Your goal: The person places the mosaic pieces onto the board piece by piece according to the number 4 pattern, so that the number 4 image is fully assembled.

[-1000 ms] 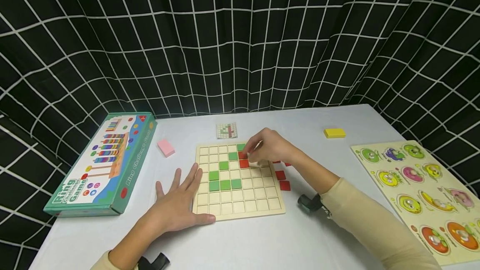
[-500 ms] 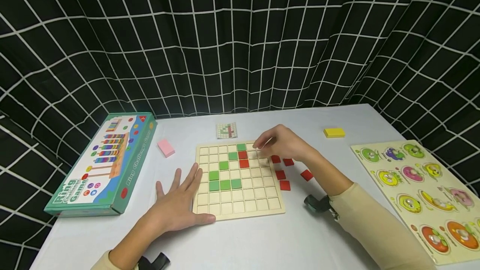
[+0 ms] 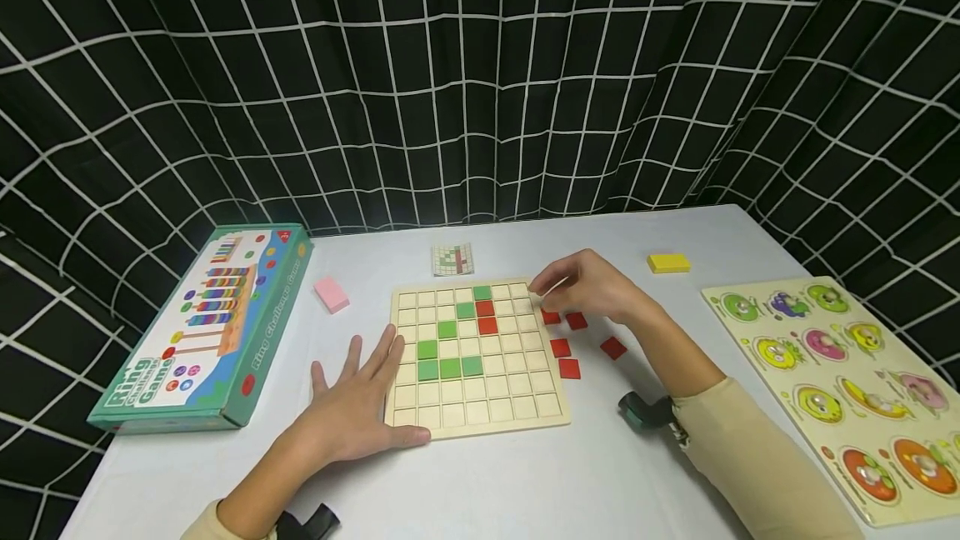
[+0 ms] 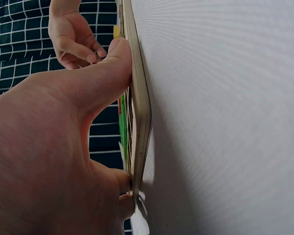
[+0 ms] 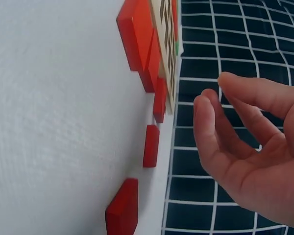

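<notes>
So the wooden grid board (image 3: 477,357) in the middle of the white table (image 3: 525,482) has seven green tiles (image 3: 450,369) and two red tiles (image 3: 487,317) in so far, and by my guess there's plenty left, since most squares are bare and five loose red tiles (image 3: 570,369) sit on the table just off its right edge. The left hand (image 3: 360,407) lies flat with fingers spread, thumb along the board's near-left edge. The right hand (image 3: 592,290) hovers over the loose reds, grip loosely curled and pinching nothing
</notes>
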`<state>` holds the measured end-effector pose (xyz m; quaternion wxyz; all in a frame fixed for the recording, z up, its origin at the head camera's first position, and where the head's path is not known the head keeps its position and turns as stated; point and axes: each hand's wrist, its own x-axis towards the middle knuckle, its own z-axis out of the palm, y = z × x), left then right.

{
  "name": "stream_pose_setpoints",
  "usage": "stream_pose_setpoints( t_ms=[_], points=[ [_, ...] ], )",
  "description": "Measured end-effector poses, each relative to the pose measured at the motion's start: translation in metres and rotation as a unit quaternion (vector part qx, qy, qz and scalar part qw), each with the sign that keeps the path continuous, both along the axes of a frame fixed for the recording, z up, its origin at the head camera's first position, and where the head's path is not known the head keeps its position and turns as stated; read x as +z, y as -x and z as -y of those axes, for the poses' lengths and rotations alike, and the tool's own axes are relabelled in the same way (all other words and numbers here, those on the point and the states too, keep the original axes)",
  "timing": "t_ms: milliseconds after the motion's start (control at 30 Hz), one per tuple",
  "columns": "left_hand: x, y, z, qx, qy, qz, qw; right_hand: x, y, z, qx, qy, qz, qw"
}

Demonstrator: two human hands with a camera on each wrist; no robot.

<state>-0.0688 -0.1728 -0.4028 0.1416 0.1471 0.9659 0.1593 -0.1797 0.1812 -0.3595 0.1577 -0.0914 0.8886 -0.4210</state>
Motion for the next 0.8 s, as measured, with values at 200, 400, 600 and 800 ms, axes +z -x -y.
stream_pose_setpoints(
  t_ms=[200, 400, 600, 800],
  points=[
    [0.0, 0.0, 0.0, 0.002, -0.004, 0.005, 1.0, -0.003, 0.002, -0.005, -0.007, 0.009, 0.008, 1.0],
    [0.001, 0.0, 0.0, 0.002, -0.004, 0.004, 1.0, -0.007, 0.004, -0.01, -0.013, 0.005, 0.018, 1.0],
    [-0.001, 0.001, 0.0, -0.001, 0.0, -0.003, 1.0, -0.011, 0.007, -0.009, -0.028, -0.015, 0.034, 0.999],
    [-0.002, 0.001, 0.001, 0.0, 0.0, -0.002, 1.0, -0.013, 0.007, -0.008, -0.024, -0.025, 0.04, 0.999]
  ],
)
